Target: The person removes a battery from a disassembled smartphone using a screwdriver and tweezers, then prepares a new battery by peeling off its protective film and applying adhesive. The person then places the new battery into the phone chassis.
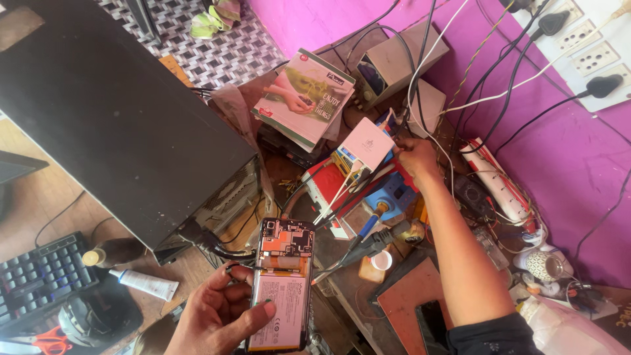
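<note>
Gripping the opened phone (284, 289) from below, the left hand (217, 315) holds it above the cluttered surface (420, 296). Right hand (417, 158) closes on something small beside a pink box (366, 144). Purple wall (578, 164) with sockets (591, 59) stands behind.

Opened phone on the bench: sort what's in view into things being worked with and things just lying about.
In hand:
- opened phone, back off, held in the left hand
- white box, reached by the right hand
- soldering iron beside the phone

Lying about:
- notebook
- keyboard
- white tube
- power strip
</note>
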